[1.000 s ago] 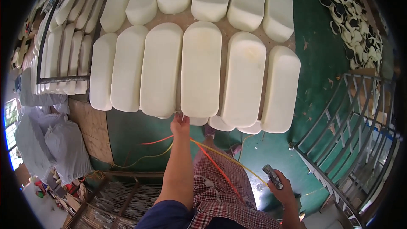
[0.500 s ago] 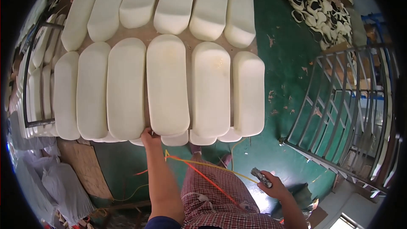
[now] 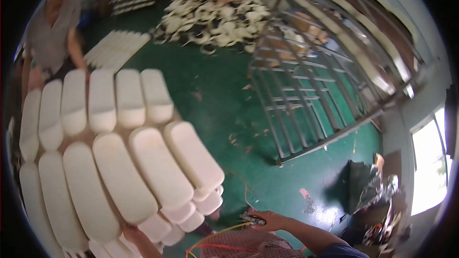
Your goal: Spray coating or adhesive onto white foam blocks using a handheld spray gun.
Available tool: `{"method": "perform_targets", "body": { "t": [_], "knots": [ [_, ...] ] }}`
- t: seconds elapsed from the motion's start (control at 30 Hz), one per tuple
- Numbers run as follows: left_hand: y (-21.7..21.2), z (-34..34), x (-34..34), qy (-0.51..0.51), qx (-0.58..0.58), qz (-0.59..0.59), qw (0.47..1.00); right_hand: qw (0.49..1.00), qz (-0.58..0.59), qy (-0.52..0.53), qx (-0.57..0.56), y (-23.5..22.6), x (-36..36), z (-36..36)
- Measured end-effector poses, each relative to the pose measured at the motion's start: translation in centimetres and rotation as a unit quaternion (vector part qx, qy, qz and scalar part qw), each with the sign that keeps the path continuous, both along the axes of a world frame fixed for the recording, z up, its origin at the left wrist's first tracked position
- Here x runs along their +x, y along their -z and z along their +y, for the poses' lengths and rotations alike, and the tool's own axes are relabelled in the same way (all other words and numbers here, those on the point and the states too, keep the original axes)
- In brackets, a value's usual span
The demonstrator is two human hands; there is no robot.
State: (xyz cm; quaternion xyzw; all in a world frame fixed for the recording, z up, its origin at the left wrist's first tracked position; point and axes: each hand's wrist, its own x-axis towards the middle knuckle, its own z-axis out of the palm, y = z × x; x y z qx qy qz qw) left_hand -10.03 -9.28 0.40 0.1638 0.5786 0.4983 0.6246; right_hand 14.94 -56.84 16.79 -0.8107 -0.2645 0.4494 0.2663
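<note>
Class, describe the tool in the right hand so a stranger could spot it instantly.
Find the grey rack, right of centre. Below its lowest visible corner, the right hand holds the tool. Unlike the big, pale blocks to its left, it is small, dark and silvery.

Lower left: twelve long white cushions (image 3: 125, 179) on top, six in back row, six in front row. More lower cushions (image 3: 209, 204), too hidden to count. Bottom: one left hand (image 3: 136, 235), one right hand (image 3: 270, 220), one gray tool (image 3: 251, 218). Upper left: one other person (image 3: 52, 33). Top middle: one scrap heap (image 3: 215, 23). Upper right: one metal rack (image 3: 334, 134).
</note>
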Motion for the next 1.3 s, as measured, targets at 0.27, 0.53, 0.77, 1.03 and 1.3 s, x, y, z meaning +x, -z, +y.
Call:
{"method": "perform_targets", "body": {
  "t": [0.27, 0.53, 0.77, 1.03, 1.3],
  "knots": [
    [-3.9, -3.0, 10.8, 0.026, 0.045, -0.11, 0.993, 0.984, -0.03, 0.147, 0.1, -2.1, 3.0, -9.1],
    [-8.5, -15.2, 32.0, 0.112, 0.015, -0.358, 0.927, 0.947, -0.069, 0.292, 0.112, -1.8, 5.2, -22.7],
    [-16.9, -35.9, 47.6, 0.092, -0.145, -0.388, 0.905, 0.806, 0.044, 0.573, 0.142, 0.1, 3.5, -35.0],
    [-19.5, -50.3, 54.1, 0.177, -0.089, -0.417, 0.887, 0.698, 0.023, 0.691, 0.185, 0.3, 2.6, -41.1],
    [-21.3, -54.6, 55.0, 0.36, -0.071, -0.44, 0.82, 0.814, 0.052, 0.561, 0.139, -0.1, 7.1, -36.5]
  ]
}}
